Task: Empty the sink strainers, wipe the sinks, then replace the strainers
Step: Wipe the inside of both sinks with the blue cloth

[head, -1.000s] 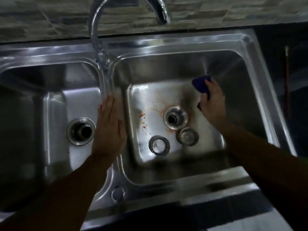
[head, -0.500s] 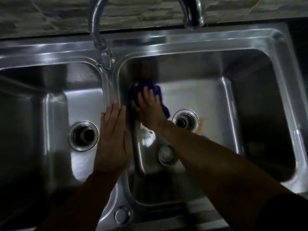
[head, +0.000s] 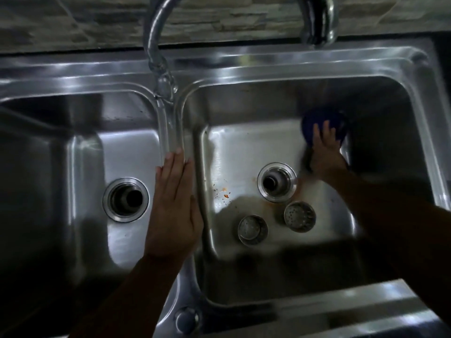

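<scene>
Wiping step. Right hand [head: 324, 154], grip wide, presses blue cloth [head: 325, 124] into right basin's [head: 244, 147] far corner, seemingly; left hand [head: 174, 203] flat on divider [head: 170, 132]. Both strainers [head: 252, 230] lie loose by drain [head: 277, 182]. Next: sweep orange flecks [head: 224, 193].

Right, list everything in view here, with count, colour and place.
sink: one, steel, with a left basin and a right basin
faucet: one, chrome, rises behind the divider
drains: two, steel-ringed, open, one per basin; the second is in the right basin
strainers: two, steel, loose on the right basin's floor in front of its drain; the second is to the right
cloth: one, blue, far right of the right basin's floor
food bits: a few, orange, left of the right drain
cap: one, steel, on the front rim
wall tiles: grey stone, behind the sink
left hand: flat on the divider
right hand: presses the cloth
</scene>
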